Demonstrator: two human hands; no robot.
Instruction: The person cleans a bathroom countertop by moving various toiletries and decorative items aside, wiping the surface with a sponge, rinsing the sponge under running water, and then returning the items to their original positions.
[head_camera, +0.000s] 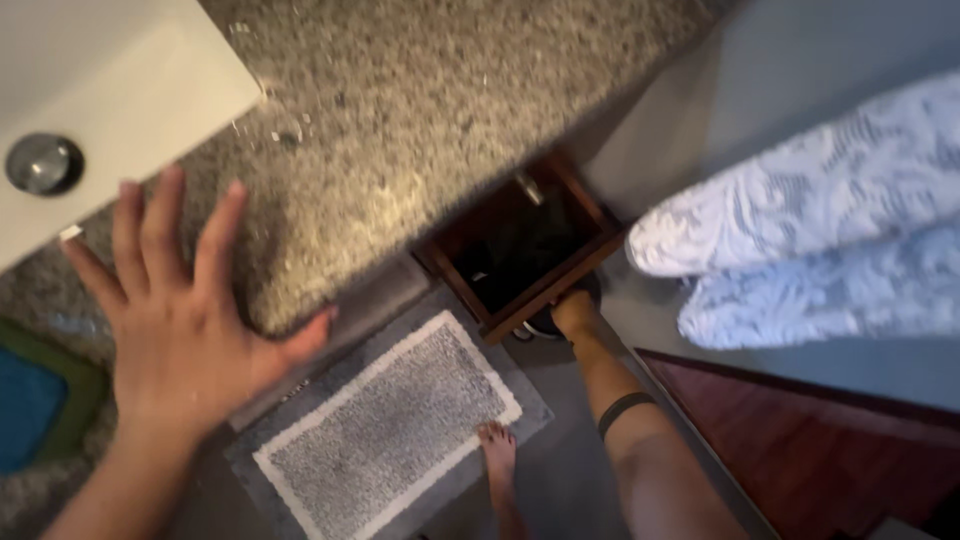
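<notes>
Down at the lower cabinet, my right hand (575, 312) is at the front edge of an open wooden drawer (525, 255). Fingers look curled over or under the drawer front, but the grip is shadowed, so I can't tell if they're closed on it or just resting against it. Dark band sits on that forearm. Reach is long and low, which fits the arm being fully extended.

Left hand (175, 320) is flat and spread wide on the speckled granite surface (420, 120), fingers fanned, thumb hooked over the rounded edge. It holds nothing. My read: it's a brace, taking weight while the body leans down toward the drawer.

Drawer sits just under the overhang of the surface, pulled out, interior dark; a small metal piece (528, 187) shows near its back, contents otherwise unreadable.

White sink (110, 80) with its metal drain (42, 163) is at upper left, just beside the left hand's fingertips. Green-and-blue sponge-like thing (35, 400) sits at far left, blurred.

Floor: grey bath mat (385, 430) with pale border lies below the surface edge; my bare foot (497, 455) touches its corner. Patterned white towels (810, 230) hang at right, apart from both hands. Dark red wood panel (820, 450) lower right.
</notes>
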